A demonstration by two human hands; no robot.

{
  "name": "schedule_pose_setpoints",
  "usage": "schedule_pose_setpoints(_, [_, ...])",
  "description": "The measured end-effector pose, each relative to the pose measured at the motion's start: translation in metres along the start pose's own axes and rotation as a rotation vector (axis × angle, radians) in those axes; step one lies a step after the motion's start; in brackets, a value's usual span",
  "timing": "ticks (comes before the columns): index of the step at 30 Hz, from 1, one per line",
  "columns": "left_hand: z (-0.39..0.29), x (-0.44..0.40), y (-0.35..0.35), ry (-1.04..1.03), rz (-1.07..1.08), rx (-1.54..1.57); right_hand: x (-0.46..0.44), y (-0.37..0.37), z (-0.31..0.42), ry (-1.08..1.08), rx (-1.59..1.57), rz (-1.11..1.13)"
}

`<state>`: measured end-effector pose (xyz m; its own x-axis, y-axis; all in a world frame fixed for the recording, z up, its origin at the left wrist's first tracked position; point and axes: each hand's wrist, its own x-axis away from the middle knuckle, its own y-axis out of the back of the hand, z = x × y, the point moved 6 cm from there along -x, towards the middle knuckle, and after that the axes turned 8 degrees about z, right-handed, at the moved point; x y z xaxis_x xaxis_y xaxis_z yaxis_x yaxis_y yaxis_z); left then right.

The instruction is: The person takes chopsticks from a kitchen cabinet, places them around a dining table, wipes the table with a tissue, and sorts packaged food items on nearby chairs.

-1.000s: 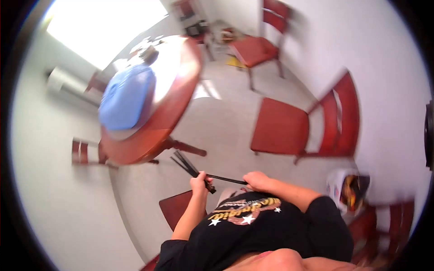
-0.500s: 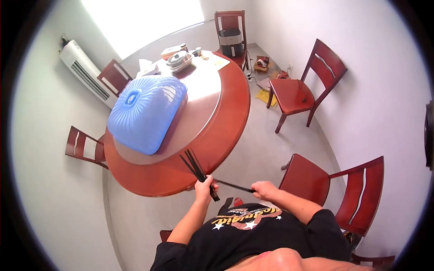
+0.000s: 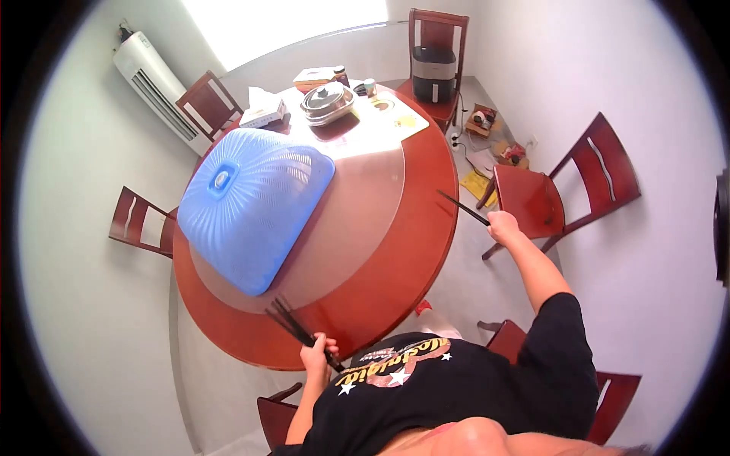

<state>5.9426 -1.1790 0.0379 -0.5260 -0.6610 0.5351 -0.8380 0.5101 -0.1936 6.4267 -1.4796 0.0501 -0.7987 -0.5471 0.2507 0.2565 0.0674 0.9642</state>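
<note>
My left hand (image 3: 315, 356) is closed around a bundle of dark chopsticks (image 3: 287, 323) near the front edge of the round table. Their far ends fan out a little over the red-brown tabletop (image 3: 365, 319). Stretched out to the right, my right hand (image 3: 503, 226) grips a dark chopstick or a pair of them (image 3: 462, 207); I cannot tell which. Its tip reaches over the table's right rim, and whether it touches the wood is unclear. A blue mesh food cover (image 3: 258, 205) lies on the round centre panel (image 3: 357, 213), left of both hands.
At the table's back are a lidded glass dish (image 3: 328, 106), a tissue box (image 3: 264, 114) and small jars (image 3: 370, 87). A chair (image 3: 532, 201) stands just beyond my right hand. Another chair (image 3: 437, 26) holds an air fryer (image 3: 433, 76). Boxes (image 3: 480, 121) lie on the floor.
My right hand has moved away from the left, up and to the right, carrying its chopstick to the table's right edge. My left hand moved slightly left and down. The view has come closer to the table.
</note>
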Motion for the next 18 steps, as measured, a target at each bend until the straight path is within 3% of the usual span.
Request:
schedule_pose_setpoints(8, [-0.029,-0.009,-0.059,0.063,-0.184,0.05,-0.195,0.013,0.035,0.204,0.111,0.093])
schedule_pose_setpoints(18, [-0.024,-0.011,-0.084,0.094,-0.274,0.061,-0.261,0.019,0.061,0.323,0.119,-0.017])
